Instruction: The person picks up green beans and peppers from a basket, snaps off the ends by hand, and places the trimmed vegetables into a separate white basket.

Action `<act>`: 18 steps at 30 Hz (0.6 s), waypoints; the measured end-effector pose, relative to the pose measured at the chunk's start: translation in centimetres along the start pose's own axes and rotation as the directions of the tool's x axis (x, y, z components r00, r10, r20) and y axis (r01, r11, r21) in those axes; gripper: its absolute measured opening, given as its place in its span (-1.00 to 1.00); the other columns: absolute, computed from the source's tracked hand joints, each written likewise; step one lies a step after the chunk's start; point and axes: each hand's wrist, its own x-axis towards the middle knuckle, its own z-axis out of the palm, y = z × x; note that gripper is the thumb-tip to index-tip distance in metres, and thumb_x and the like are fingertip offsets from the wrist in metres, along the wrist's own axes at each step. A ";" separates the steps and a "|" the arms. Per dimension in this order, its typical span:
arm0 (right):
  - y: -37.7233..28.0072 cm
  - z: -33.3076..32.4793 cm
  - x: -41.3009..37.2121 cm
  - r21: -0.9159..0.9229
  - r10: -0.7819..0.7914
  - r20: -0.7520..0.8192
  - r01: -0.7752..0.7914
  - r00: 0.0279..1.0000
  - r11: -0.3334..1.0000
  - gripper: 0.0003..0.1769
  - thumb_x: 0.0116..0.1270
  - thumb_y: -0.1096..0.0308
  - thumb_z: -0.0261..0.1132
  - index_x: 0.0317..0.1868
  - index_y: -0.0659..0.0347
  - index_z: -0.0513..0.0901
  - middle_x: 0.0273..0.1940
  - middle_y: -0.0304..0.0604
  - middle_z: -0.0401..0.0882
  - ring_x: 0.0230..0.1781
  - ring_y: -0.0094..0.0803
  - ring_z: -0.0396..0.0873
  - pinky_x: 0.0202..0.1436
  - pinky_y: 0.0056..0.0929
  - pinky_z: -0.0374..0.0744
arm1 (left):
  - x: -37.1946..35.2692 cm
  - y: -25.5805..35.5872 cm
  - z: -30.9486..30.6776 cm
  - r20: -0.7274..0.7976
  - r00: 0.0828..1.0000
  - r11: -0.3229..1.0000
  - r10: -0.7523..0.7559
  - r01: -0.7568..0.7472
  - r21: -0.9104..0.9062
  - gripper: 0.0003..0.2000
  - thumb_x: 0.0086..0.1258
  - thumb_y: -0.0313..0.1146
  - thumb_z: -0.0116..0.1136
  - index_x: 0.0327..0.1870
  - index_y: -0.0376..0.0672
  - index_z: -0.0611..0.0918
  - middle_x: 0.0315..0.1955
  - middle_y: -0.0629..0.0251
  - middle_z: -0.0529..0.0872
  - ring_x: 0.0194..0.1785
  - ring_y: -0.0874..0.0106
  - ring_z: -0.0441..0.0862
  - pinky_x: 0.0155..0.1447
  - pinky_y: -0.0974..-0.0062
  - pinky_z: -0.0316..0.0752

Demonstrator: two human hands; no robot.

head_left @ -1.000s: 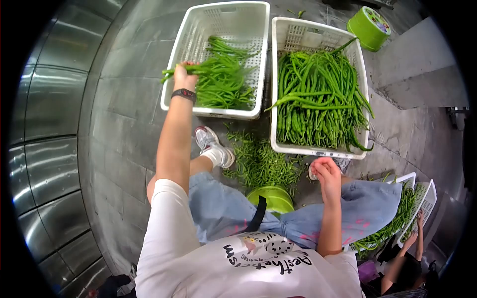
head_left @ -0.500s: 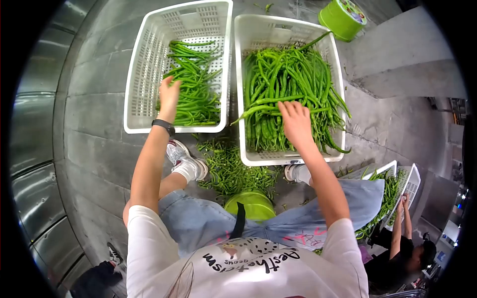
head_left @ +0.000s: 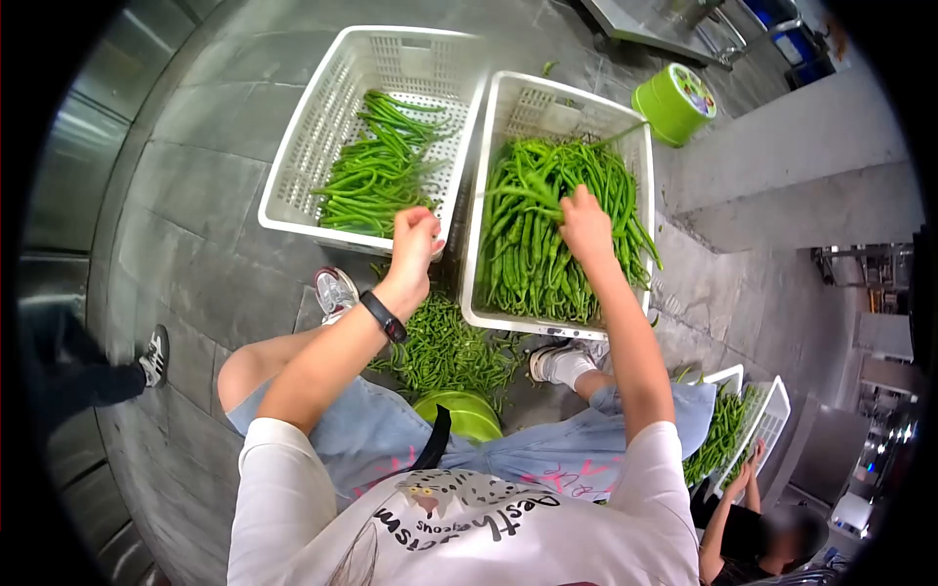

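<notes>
Two white plastic crates stand side by side on the floor. The left crate [head_left: 293,166] has a layer of long green peppers [head_left: 376,176]; the right crate [head_left: 640,156] is heaped with more peppers [head_left: 547,254]. My left hand [head_left: 415,239], with a dark band on the wrist, is over the near right corner of the left crate, its fingers curled closed; what they hold, if anything, is too hidden to tell. My right hand [head_left: 584,225] is closed on green peppers [head_left: 532,190] over the heap, their ends blurred.
Small green pieces [head_left: 445,342] lie scattered between my feet, beside a green stool [head_left: 459,415]. Another green stool [head_left: 674,105] stands behind the right crate. At the lower right, a co-worker's hands [head_left: 750,464] touch a white crate [head_left: 767,430]. Someone's leg [head_left: 93,381] shows at left.
My left hand has moved right and nearer to me, out of the left crate's peppers, and closed. My right hand has closed on peppers. The view has turned, and a leg has come in at left.
</notes>
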 end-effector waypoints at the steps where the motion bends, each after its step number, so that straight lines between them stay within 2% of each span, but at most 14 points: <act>1: -0.1 -2.0 -0.1 0.075 0.049 0.004 -0.050 0.999 0.996 -0.70 -0.06 0.41 0.36 -0.27 0.23 0.52 -0.20 -0.08 0.38 -0.19 -0.15 0.51 -0.28 -0.24 0.58 | -0.3 -0.7 -0.7 0.048 0.996 0.996 -0.082 0.084 -0.042 -0.82 0.31 -0.42 0.05 -0.09 -0.19 0.45 -0.18 0.29 0.51 -0.13 0.46 0.49 -0.03 0.39 0.48; 3: -1.7 -6.6 -0.7 0.231 0.150 -0.034 -0.138 0.988 0.963 -0.75 0.06 0.36 0.34 -0.27 0.25 0.51 -0.21 -0.06 0.40 -0.25 -0.10 0.52 -0.27 -0.17 0.54 | -2.2 0.3 -0.8 0.291 0.935 0.974 -0.201 0.221 -0.039 -0.74 0.35 -0.34 0.09 -0.02 -0.24 0.46 -0.06 0.20 0.56 0.00 0.43 0.52 0.09 0.40 0.47; 5: -4.3 -10.7 -1.9 0.384 0.144 -0.052 -0.114 0.988 0.916 -0.76 0.14 0.32 0.33 -0.26 0.25 0.52 -0.27 -0.04 0.42 -0.29 -0.04 0.52 -0.25 -0.12 0.50 | -4.0 0.9 0.5 0.463 0.877 0.980 -0.126 0.181 -0.076 -0.64 0.38 -0.27 0.11 0.09 -0.28 0.43 0.10 0.13 0.52 0.17 0.40 0.47 0.22 0.42 0.39; 6: -5.7 -12.3 -2.6 0.471 0.089 -0.121 -0.021 0.989 0.882 -0.79 0.21 0.33 0.32 -0.26 0.28 0.52 -0.36 -0.04 0.45 -0.39 -0.03 0.50 -0.32 -0.19 0.47 | -5.1 1.7 1.4 0.528 0.848 0.989 -0.047 0.113 -0.094 -0.58 0.40 -0.24 0.09 0.18 -0.29 0.39 0.15 0.11 0.49 0.24 0.37 0.42 0.30 0.41 0.32; 7: -6.8 -13.1 -3.3 0.545 0.059 -0.098 0.004 0.993 0.838 -0.80 0.22 0.34 0.31 -0.22 0.26 0.55 -0.35 -0.02 0.51 -0.37 -0.05 0.52 -0.30 -0.23 0.48 | -6.5 2.7 2.4 0.531 0.848 0.987 -0.011 0.093 -0.129 -0.55 0.41 -0.23 0.07 0.22 -0.29 0.37 0.16 0.11 0.48 0.27 0.36 0.39 0.31 0.39 0.31; 9: -9.3 -14.0 -4.6 0.689 -0.028 -0.137 0.115 0.990 0.715 -0.81 0.26 0.33 0.28 -0.18 0.25 0.58 -0.35 -0.03 0.55 -0.38 -0.14 0.54 -0.29 -0.28 0.48 | -8.7 4.9 3.6 0.594 0.799 0.975 0.099 0.043 -0.220 -0.55 0.44 -0.22 0.03 0.25 -0.27 0.34 0.15 0.11 0.49 0.24 0.35 0.42 0.27 0.39 0.34; 11: -11.3 -15.3 -5.8 0.801 -0.032 0.065 -0.033 0.997 0.597 -0.79 0.30 0.30 0.24 -0.15 0.26 0.59 -0.36 -0.06 0.56 -0.38 -0.23 0.55 -0.29 -0.34 0.48 | -8.9 6.1 3.0 0.700 0.712 0.988 0.060 0.058 -0.143 -0.58 0.46 -0.22 -0.02 0.24 -0.23 0.35 0.09 0.12 0.55 0.17 0.35 0.50 0.22 0.42 0.39; 12: -12.1 -15.7 -6.3 0.870 -0.047 0.102 -0.066 0.994 0.488 -0.77 0.34 0.27 0.21 -0.13 0.26 0.58 -0.42 -0.14 0.54 -0.43 -0.32 0.53 -0.31 -0.37 0.47 | -9.1 6.1 2.8 0.689 0.724 0.985 0.037 0.089 -0.146 -0.66 0.47 -0.24 -0.04 0.14 -0.22 0.40 -0.12 0.19 0.62 -0.06 0.40 0.60 0.07 0.47 0.47; 14: -12.7 -15.2 -7.5 0.891 -0.061 0.120 -0.080 0.991 0.447 -0.74 0.38 0.31 0.13 -0.02 0.26 0.55 -0.15 -0.08 0.52 -0.15 -0.33 0.51 -0.07 -0.39 0.46 | -8.9 5.7 1.5 0.673 0.731 0.980 0.110 0.032 -0.195 -0.73 0.47 -0.26 -0.05 0.06 -0.22 0.42 -0.25 0.25 0.60 -0.21 0.45 0.57 -0.04 0.49 0.48; 15: -12.8 -15.0 -8.0 0.897 -0.081 0.012 0.025 0.997 0.442 -0.72 0.39 0.33 0.10 0.03 0.25 0.53 -0.03 -0.06 0.49 -0.02 -0.33 0.48 0.03 -0.40 0.44 | -9.0 5.9 0.9 0.664 0.733 0.976 0.146 0.003 -0.218 -0.75 0.47 -0.27 -0.05 0.02 -0.21 0.43 -0.31 0.28 0.59 -0.28 0.48 0.56 -0.09 0.49 0.48; 16: -12.9 -15.0 -8.6 0.939 -0.033 0.082 -0.066 0.996 0.338 -0.69 0.40 0.38 0.06 0.11 0.25 0.49 0.14 -0.07 0.37 0.19 -0.32 0.33 0.21 -0.40 0.34 | -9.4 6.2 0.5 0.636 0.756 0.971 0.157 -0.001 -0.238 -0.80 0.46 -0.30 -0.06 -0.04 -0.20 0.43 -0.41 0.34 0.53 -0.39 0.52 0.48 -0.20 0.49 0.47; 17: -12.5 -14.7 -9.2 0.949 -0.004 0.080 -0.075 0.997 0.305 -0.63 0.47 0.24 -0.01 0.18 0.19 0.45 0.22 -0.13 0.32 0.28 -0.33 0.25 0.28 -0.29 0.31 | -9.4 6.6 -0.5 0.674 0.729 0.972 0.118 0.054 -0.228 -0.82 0.46 -0.31 -0.07 -0.05 -0.19 0.45 -0.40 0.32 0.56 -0.37 0.52 0.51 -0.17 0.46 0.50; 18: -12.8 -15.0 -9.6 0.977 0.038 0.163 -0.167 0.986 0.134 -0.57 0.49 0.14 -0.07 0.23 0.17 0.40 0.26 -0.15 0.28 0.32 -0.33 0.21 0.32 -0.23 0.28 | -9.5 6.5 -1.2 0.672 0.738 0.992 0.063 0.028 -0.123 -0.82 0.46 -0.31 -0.06 -0.06 -0.19 0.45 -0.37 0.30 0.58 -0.35 0.51 0.53 -0.13 0.44 0.51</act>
